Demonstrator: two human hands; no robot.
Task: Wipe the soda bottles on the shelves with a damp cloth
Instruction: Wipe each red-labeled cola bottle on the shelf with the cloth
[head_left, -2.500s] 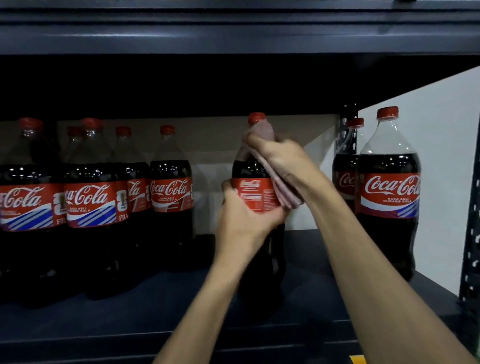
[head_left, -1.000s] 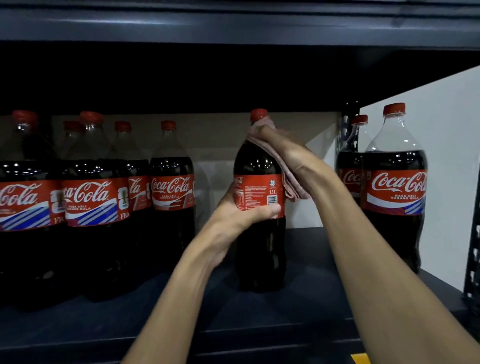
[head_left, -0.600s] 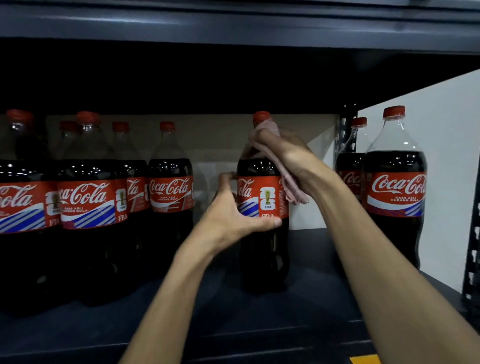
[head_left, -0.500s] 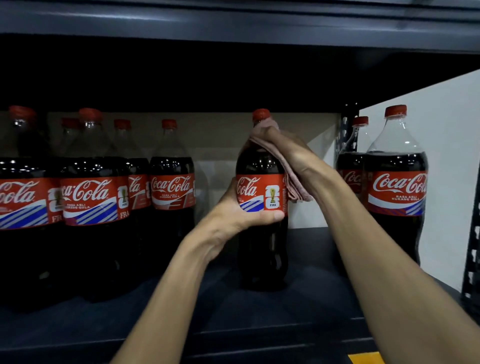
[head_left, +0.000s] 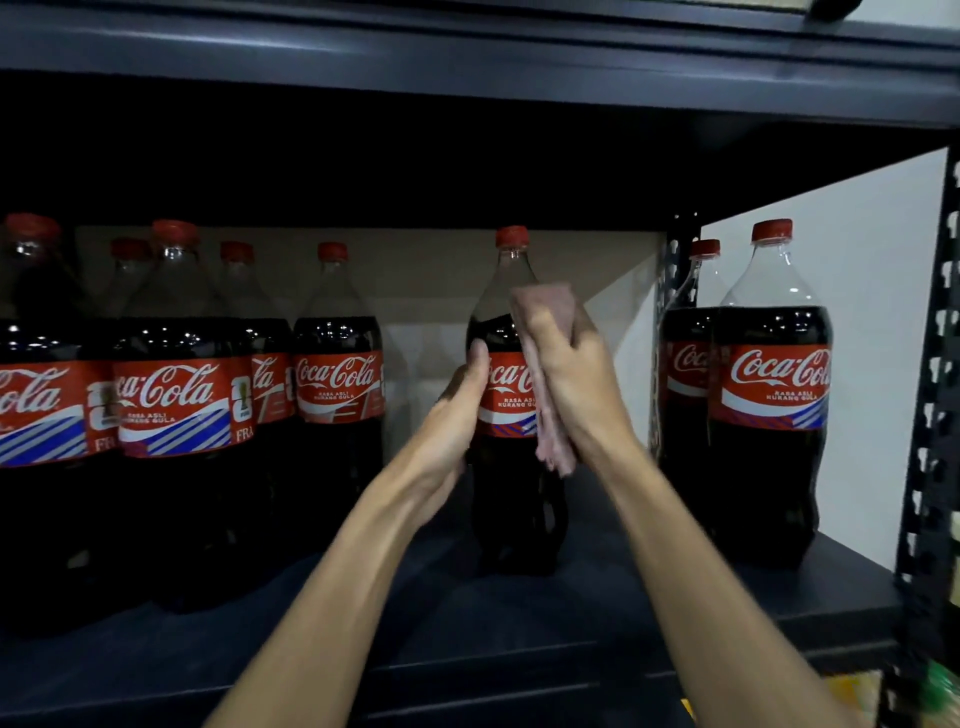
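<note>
left hand (head_left: 457, 410) holds bottle (head_left: 511, 509), thumb up | right hand (head_left: 576, 384) grips cloth (head_left: 555, 447) | both forearms raised

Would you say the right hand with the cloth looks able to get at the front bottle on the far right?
Probably yes: only bare shelf lies between the right hand, holding the cloth on the middle bottle, and that front bottle.

Slender bare forearms — left grip (head_left: 458, 410), right grip (head_left: 577, 382) bare too.
</note>
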